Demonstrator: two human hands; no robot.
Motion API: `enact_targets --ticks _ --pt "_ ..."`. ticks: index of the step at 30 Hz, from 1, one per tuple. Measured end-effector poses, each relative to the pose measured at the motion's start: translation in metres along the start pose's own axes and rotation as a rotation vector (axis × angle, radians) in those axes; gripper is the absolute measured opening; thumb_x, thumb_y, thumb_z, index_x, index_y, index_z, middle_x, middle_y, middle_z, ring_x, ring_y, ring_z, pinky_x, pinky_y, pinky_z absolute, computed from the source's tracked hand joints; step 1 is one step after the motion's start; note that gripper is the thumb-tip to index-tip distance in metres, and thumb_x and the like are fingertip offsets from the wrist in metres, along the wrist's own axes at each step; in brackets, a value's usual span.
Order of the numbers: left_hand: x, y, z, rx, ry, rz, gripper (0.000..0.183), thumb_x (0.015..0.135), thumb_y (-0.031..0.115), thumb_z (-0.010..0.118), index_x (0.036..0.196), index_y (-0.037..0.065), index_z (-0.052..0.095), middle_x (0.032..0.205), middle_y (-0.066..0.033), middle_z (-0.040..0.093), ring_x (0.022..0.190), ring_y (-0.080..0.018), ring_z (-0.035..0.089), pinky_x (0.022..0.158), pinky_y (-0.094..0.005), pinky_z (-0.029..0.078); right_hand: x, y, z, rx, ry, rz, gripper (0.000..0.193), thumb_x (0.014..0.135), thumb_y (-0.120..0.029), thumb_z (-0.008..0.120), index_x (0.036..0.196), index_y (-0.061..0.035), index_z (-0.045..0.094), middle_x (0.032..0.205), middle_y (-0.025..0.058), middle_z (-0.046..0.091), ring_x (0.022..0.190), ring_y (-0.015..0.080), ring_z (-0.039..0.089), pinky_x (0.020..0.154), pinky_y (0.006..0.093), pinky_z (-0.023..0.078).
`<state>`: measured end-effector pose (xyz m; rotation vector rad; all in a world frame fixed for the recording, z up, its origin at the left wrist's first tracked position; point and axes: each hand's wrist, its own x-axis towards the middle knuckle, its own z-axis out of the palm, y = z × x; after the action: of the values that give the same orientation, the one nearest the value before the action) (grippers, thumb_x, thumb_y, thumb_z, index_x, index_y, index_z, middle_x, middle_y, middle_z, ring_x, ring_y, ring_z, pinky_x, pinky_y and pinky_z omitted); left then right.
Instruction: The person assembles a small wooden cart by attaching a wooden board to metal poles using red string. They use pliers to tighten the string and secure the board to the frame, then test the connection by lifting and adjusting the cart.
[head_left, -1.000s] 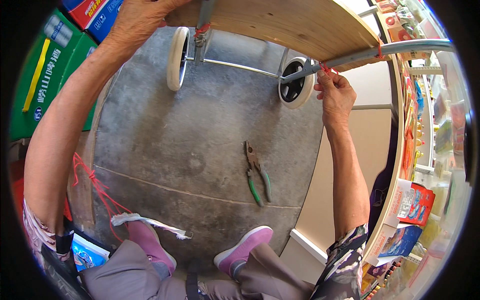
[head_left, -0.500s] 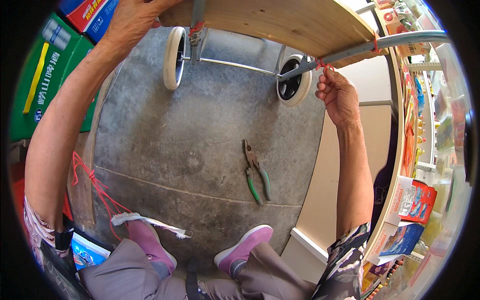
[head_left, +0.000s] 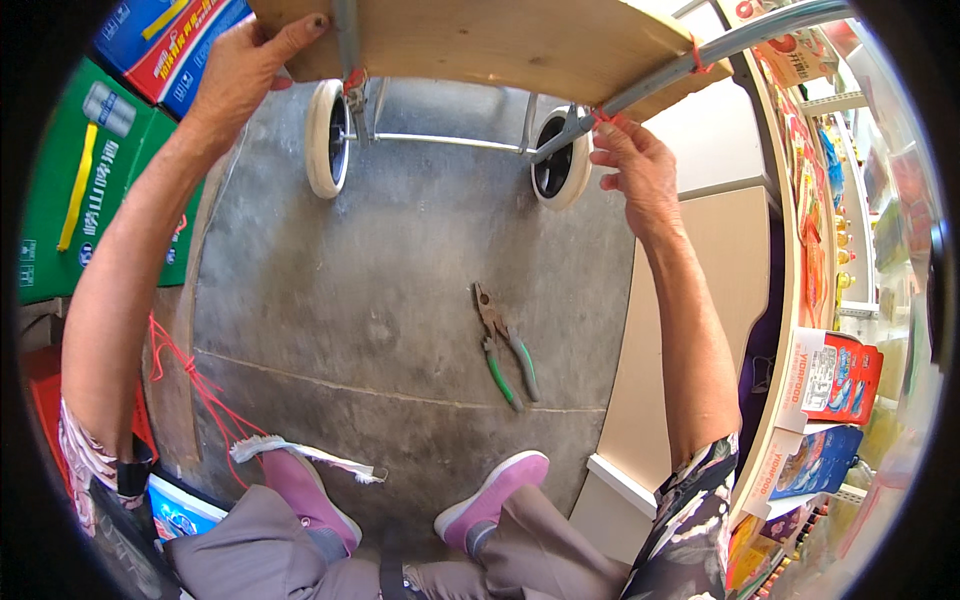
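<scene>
A wooden board (head_left: 480,45) is tied with red string to the grey metal tubes of a wheeled cart frame (head_left: 660,88). My left hand (head_left: 235,80) grips the board's left end, thumb on its face and fingers behind the edge. With closed fingertips, my right hand (head_left: 645,170) pinches the red string (head_left: 600,116) knotted round the right tube, just above the right wheel (head_left: 562,165). The left wheel (head_left: 325,140) stands beneath the board. Another red tie (head_left: 353,82) circles the left tube. Pliers (head_left: 503,345) with green-and-grey handles lie on the floor between me and the cart.
At the left stand a green carton (head_left: 95,190) and a blue-and-red carton (head_left: 170,50). Loose red string (head_left: 195,375) and a white strip (head_left: 310,455) lie by my left shoe (head_left: 300,490). Beige panels (head_left: 690,300) and shelves of packets (head_left: 840,380) line the right side.
The board and cart appear slightly lower and further left in view, with both hands still at them. My right hand stays on the red string. The pliers remain on the floor.
</scene>
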<state>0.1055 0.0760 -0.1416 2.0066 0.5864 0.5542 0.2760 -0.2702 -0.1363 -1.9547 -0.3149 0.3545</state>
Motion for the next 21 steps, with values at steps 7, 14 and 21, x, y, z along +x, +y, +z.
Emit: enact_targets --ticks 7,14,21 --pt "-0.003 0.014 -0.002 -0.095 -0.052 -0.060 0.056 0.081 0.049 0.068 0.112 0.003 0.058 0.100 -0.0082 0.064 0.089 -0.0133 0.058 0.067 -0.0266 0.048 0.004 -0.009 0.015 -0.045 0.035 0.044 0.027 0.085 -0.021 0.066 0.101 -0.0001 0.063 0.082 0.0033 0.062 0.070 0.0108 0.059 0.053 0.0231 0.044" --pt "-0.003 0.017 0.000 -0.112 -0.031 -0.081 0.057 0.080 0.049 0.069 0.112 0.003 0.058 0.098 -0.0087 0.064 0.088 -0.0142 0.060 0.066 -0.0275 0.048 0.005 -0.002 0.019 0.198 0.151 0.068 0.024 0.079 -0.013 0.067 0.096 0.0037 0.066 0.079 0.0056 0.063 0.065 0.0114 0.058 0.052 0.0250 0.044" --pt "0.000 0.014 -0.007 -0.125 -0.044 -0.019 0.050 0.082 0.040 0.070 0.112 0.001 0.058 0.097 -0.0094 0.065 0.084 -0.0148 0.062 0.067 -0.0262 0.051 0.002 0.001 0.022 0.150 0.148 -0.027 0.021 0.082 -0.012 0.067 0.096 0.0036 0.066 0.078 0.0059 0.064 0.066 0.0106 0.059 0.053 0.0229 0.045"
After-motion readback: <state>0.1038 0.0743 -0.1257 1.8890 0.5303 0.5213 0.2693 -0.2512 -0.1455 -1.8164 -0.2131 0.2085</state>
